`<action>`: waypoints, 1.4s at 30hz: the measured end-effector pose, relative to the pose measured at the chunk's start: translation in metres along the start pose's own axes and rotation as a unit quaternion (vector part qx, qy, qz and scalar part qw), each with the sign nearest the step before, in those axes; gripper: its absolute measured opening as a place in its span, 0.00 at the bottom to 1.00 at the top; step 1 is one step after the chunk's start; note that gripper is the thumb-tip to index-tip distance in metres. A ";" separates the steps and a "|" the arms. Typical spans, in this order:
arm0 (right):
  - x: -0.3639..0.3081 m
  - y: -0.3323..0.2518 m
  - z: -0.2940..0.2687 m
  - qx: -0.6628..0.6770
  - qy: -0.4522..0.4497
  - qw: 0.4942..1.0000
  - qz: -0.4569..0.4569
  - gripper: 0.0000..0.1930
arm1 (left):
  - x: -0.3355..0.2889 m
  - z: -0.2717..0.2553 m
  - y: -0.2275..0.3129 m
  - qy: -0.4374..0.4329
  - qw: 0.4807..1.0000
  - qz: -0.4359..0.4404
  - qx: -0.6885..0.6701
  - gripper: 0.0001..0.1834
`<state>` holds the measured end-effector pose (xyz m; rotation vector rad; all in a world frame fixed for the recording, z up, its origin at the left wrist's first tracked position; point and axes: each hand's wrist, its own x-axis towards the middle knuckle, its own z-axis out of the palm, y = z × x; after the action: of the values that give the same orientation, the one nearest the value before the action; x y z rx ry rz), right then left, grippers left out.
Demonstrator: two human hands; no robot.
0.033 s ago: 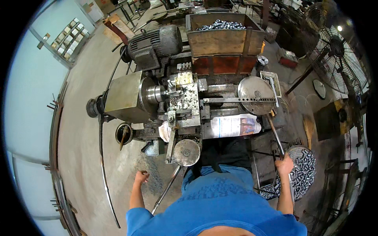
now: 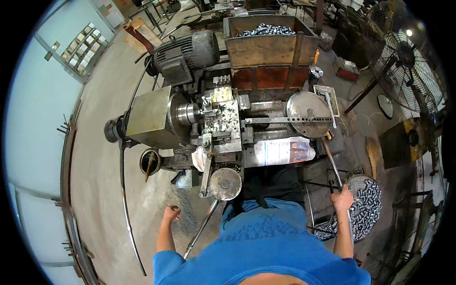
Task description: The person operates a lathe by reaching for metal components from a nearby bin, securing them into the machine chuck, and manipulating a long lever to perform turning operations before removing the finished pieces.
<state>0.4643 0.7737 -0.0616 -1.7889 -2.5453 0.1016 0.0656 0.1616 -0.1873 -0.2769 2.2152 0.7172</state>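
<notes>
Clock positions are taken from mid-view, twelve at the top. The right lever (image 2: pixel 334 163) stands between 3 and 4 o'clock, slanting down from the rim of the large disc (image 2: pixel 308 110) at 2. The right hand (image 2: pixel 342 199), at 4, is closed around it, fingers wrapped over the bar. A drilled bar (image 2: pixel 270 121) lies across the large disc and reaches toward the slide (image 2: pixel 221 118), just inside 11. The left hand (image 2: pixel 172 213), at 7, hangs off the machine with fingers curled; a dark patch shows at them, and whether anything is held cannot be determined. It is near the left lever (image 2: pixel 203 229), which slopes from the small disc (image 2: pixel 225 184) at 6. The chuck (image 2: pixel 186 114) sits at 10, beside its housing (image 2: pixel 148 116). Printed paper (image 2: pixel 278 152) lies at 3. Further out: a basket (image 2: pixel 353 182) of metal parts (image 2: pixel 368 202) at 4, a pot (image 2: pixel 143 162) between 8 and 9, a motor (image 2: pixel 190 52) at 11, a part-filled crate (image 2: pixel 261 53) at 1 and a fan (image 2: pixel 405 56) at 2.
</notes>
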 end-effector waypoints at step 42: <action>0.125 -0.192 -0.093 0.332 0.105 0.869 -0.353 0.23 | 0.070 0.015 0.102 0.231 0.917 0.153 0.286 0.20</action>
<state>0.2475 0.8300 0.0430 -0.5552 -2.3899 0.6203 -0.0138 0.2561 -0.2051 0.2284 2.8431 0.1276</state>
